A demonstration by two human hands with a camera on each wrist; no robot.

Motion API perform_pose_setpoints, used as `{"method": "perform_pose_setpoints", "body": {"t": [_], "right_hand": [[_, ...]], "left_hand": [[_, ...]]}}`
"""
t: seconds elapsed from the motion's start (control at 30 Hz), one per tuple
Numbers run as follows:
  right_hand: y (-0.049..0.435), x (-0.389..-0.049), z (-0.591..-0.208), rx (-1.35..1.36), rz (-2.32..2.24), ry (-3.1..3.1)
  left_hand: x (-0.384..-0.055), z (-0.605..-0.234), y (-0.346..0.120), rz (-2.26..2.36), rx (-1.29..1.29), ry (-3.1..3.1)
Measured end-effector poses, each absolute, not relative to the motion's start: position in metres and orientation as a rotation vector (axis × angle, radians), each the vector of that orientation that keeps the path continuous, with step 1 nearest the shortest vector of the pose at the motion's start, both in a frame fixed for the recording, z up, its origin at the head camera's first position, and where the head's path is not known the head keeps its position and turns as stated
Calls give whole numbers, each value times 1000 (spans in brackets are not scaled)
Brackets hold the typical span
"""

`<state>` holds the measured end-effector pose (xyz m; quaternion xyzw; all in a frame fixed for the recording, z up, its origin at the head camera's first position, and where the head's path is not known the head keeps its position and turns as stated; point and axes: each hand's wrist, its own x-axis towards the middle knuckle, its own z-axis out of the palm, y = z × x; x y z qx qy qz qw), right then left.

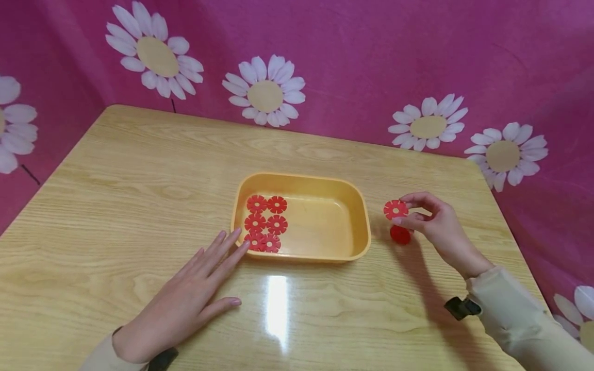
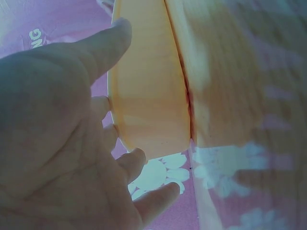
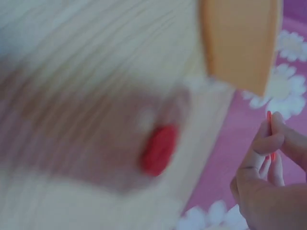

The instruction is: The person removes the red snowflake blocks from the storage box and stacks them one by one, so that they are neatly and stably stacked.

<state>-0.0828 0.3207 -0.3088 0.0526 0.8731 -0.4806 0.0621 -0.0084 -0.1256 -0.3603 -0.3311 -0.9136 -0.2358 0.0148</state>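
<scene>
Left hand, one: we record back upward in the head view, fingers straight and slightly parted, thumb spread aside. Left forearm, one: lower left, wrist end only. Right hand, one: we note fingers bent, pinching against the thumb. Right forearm, one: lower right, slanting inward.

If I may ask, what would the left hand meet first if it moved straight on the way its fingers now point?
The left hand would probably meet the yellow tray first, at its near left corner; whether it is touching now is unclear.
</scene>
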Motion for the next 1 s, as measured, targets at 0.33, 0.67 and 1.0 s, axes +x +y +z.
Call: {"method": "perform_pose_setpoints", "body": {"t": [0.33, 0.67, 1.0], "right_hand": [[363, -79, -340, 198, -1242, 2625], [369, -76, -352, 186, -1252, 2622], [353, -81, -330, 196, -1213, 2596]], "left_hand": [[-8, -361, -125, -740, -1036, -2829], [-8, -360, -126, -746, -1026, -2853], [-8, -361, -126, -737, -1024, -2852]]}}
